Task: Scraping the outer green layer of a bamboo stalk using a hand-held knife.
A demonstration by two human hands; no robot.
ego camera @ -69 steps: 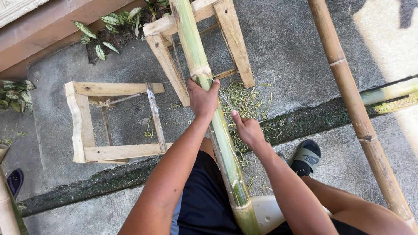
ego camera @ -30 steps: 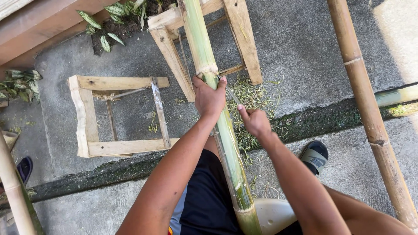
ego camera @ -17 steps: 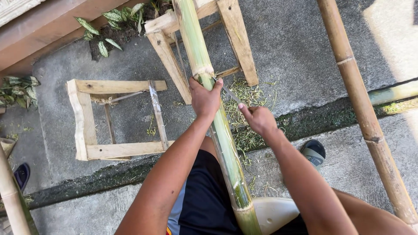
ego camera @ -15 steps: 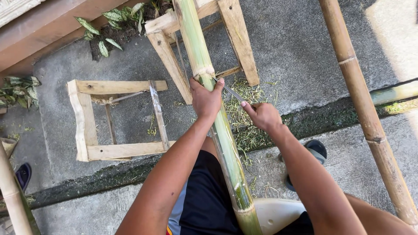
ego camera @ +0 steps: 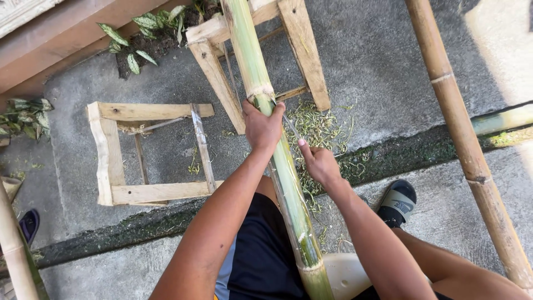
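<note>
A long green bamboo pole [ego camera: 252, 50] runs from my lap up onto a wooden trestle [ego camera: 302, 50]. My left hand [ego camera: 262, 126] is wrapped over the pole just below a pale node. To the right of the pole, my right hand [ego camera: 320, 164] is closed on the handle of a thin knife [ego camera: 291, 126]. Its blade angles up toward the pole beside my left hand. Green shavings [ego camera: 322, 125] lie on the concrete under the trestle.
A wooden frame [ego camera: 105, 150] lies flat at left. A thick brown bamboo pole [ego camera: 461, 133] crosses the right side. My sandalled foot [ego camera: 397, 203] rests on the ground and a white seat [ego camera: 347, 275] is under me. Leafy plants [ego camera: 144, 33] grow by the wall.
My right hand, which had slid up and out from the pole, has drawn back toward me with the knife. My left hand keeps its hold by the node.
</note>
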